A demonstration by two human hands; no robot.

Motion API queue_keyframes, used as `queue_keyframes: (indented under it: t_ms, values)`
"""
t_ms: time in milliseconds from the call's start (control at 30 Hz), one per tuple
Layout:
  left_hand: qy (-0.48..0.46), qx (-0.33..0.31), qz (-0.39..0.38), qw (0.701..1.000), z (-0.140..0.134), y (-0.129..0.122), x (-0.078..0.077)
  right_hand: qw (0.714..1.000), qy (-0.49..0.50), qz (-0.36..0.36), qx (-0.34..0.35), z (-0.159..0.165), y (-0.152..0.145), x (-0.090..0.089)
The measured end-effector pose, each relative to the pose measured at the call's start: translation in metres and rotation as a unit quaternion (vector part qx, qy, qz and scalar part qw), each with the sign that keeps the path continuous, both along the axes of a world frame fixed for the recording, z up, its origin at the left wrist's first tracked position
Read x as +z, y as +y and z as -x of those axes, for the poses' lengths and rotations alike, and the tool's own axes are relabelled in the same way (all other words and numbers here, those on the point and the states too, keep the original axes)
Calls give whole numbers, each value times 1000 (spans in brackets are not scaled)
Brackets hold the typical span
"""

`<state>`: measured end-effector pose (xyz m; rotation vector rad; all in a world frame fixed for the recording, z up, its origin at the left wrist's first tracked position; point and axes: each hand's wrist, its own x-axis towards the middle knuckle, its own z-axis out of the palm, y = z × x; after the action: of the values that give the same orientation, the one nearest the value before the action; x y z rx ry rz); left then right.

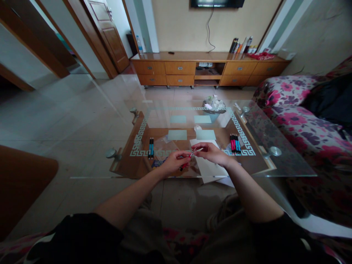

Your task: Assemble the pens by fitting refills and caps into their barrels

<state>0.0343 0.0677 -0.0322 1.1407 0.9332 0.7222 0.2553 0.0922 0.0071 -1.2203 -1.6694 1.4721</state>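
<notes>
Above the near edge of the glass table (291, 161), my left hand (174, 162) is closed around a red pen (184, 167) with a black end. The pen slants, and its pale tip points up towards my other hand. My right hand (211, 153) pinches a thin, whitish stick-like piece (199, 149) close to that tip; whether the two parts touch I cannot tell. On the left lie a few blue-and-black pens (151, 147) side by side. To the right several pink and blue pens (235, 143) form a row.
White paper sheets (210, 169) show under my right forearm. A waste basket (213, 113) with crumpled contents is seen beyond the table's far part. Further back runs a wooden TV cabinet (180, 68); a flowered sofa (297, 91) flanks the right side.
</notes>
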Motion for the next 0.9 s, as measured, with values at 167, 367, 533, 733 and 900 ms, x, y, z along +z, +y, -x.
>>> queue_keyframes:
  t_ms: [167, 367, 533, 733, 900]
  values:
    - [-19, 21, 0, 1000, 1, 0, -2, 980, -154, -80, -93, -30, 12, -3]
    - [-8, 59, -16, 998, 0, 2, 0, 903, -400, -129, -89, -39, 17, -16]
    - [17, 70, -50, 996, 2, 2, 0, 888, -435, -84, -120, -21, 15, -21]
    - [32, 79, -86, 993, 2, -3, 3, 871, -463, -70, -149, -18, 15, -24]
    - [13, 81, -95, 992, 0, -6, 5, 885, -437, -79, -142, -16, 13, -17]
